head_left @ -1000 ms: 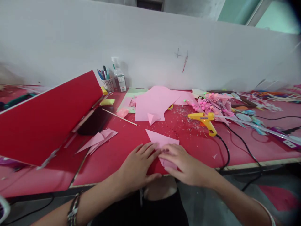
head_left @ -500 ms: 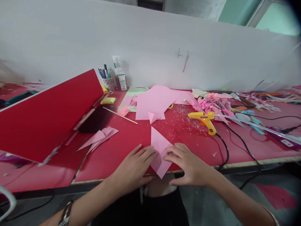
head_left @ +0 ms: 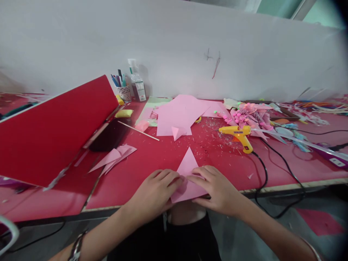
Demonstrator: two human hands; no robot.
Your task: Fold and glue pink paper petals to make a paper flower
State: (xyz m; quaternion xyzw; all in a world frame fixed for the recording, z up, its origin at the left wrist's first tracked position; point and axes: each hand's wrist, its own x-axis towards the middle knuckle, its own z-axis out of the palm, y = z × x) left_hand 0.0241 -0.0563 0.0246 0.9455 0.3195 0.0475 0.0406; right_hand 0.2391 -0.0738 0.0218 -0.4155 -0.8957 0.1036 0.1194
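Observation:
A pink sheet of paper [head_left: 189,163], showing as a triangle with its point away from me, lies on the red table at the front edge. My left hand [head_left: 159,186] grips its left side, fingers bent over the paper and thumb low by the edge. On the other side my right hand [head_left: 214,188] has its fingers on the paper and its thumb at the bottom corner. The fingers cover part of both sides. Just beyond stands a small folded pink paper piece [head_left: 176,133], in front of larger pink sheets [head_left: 176,114].
A yellow glue gun [head_left: 239,136] with a black cord lies to the right, near a heap of pink decorations [head_left: 251,116]. Folded pink pieces [head_left: 115,157], a thin stick [head_left: 138,131] and a leaning red board [head_left: 59,127] are on the left. A pen cup [head_left: 124,93] and bottle [head_left: 139,88] stand behind.
The pink paper has turned: its lower corner no longer points at me, and a straight edge now faces me. Both hands have closed in on its sides. My view has tilted slightly down.

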